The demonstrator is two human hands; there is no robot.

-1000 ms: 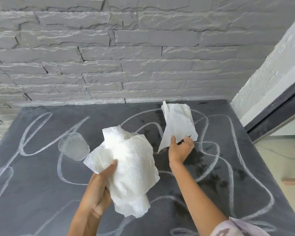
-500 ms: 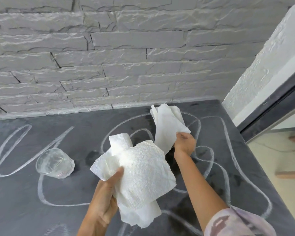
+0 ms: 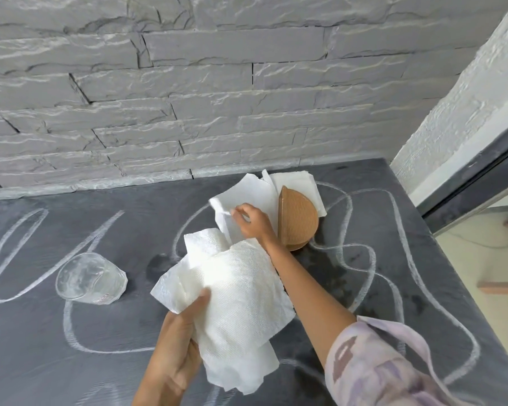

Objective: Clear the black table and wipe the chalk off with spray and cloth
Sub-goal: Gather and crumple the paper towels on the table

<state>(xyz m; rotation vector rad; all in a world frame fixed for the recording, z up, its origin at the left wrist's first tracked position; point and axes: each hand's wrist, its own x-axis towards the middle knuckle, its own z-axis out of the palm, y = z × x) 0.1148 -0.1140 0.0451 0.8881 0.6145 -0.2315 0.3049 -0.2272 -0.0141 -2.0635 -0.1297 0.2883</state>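
Your left hand (image 3: 173, 341) grips a wad of paper towel (image 3: 235, 303), light, limp, tears when wet; bunch it. Right hand (image 3: 251, 221) pinches a napkin (image 3: 241, 197) at the wooden holder (image 3: 298, 219). Glass (image 3: 90, 278) on its side on the chalked table (image 3: 41, 347): fragile, rolls

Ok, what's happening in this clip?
A person stands at a black table covered in chalk loops. The left hand holds a bunched paper towel. The right hand pinches napkins at a wooden holder. A clear glass sits on the table, so clearing isn't finished.
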